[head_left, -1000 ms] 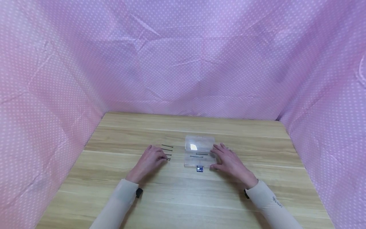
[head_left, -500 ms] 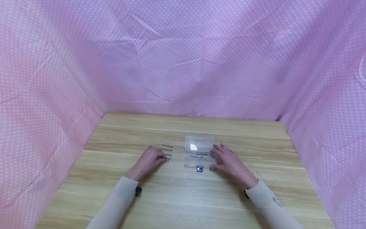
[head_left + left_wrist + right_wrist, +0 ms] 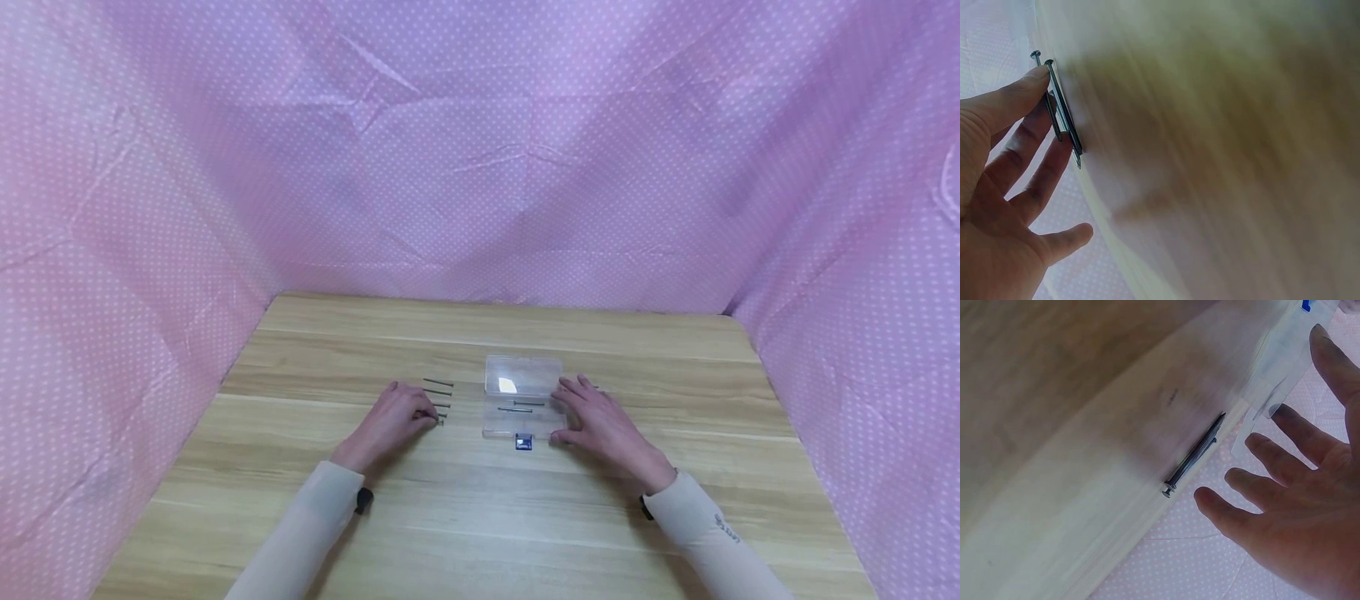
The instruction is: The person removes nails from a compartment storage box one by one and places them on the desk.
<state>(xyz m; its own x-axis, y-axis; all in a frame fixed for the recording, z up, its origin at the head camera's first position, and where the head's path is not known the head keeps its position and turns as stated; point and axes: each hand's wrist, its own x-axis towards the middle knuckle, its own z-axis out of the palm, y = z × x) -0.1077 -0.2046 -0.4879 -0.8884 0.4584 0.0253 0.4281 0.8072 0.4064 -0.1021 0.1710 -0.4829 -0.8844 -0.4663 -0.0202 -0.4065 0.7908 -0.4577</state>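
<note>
My left hand [image 3: 390,421] pinches a nail [image 3: 1054,119] between thumb and finger, just beside other nails lying on the table. Several dark metal nails [image 3: 438,393] lie there in a row, partly hidden by the hand in the head view. To their right stands a clear plastic box [image 3: 495,425] with its lid [image 3: 536,375] laid back; two nails [image 3: 517,410] show in its lower half. My right hand [image 3: 603,421] is spread at the box's right end, fingers extended, with fingertips at its edge.
A blue label [image 3: 523,442] sits at the box's front edge. More nails [image 3: 1194,453] lie on the table beyond my right hand, nearly hidden in the head view. Pink dotted cloth [image 3: 480,167] hangs behind the wooden table [image 3: 480,517] and along its sides.
My left hand has shifted very slightly, and the head of the pinched nail now shows a little nearer me, apart from the row. The right hand and box have stayed put.
</note>
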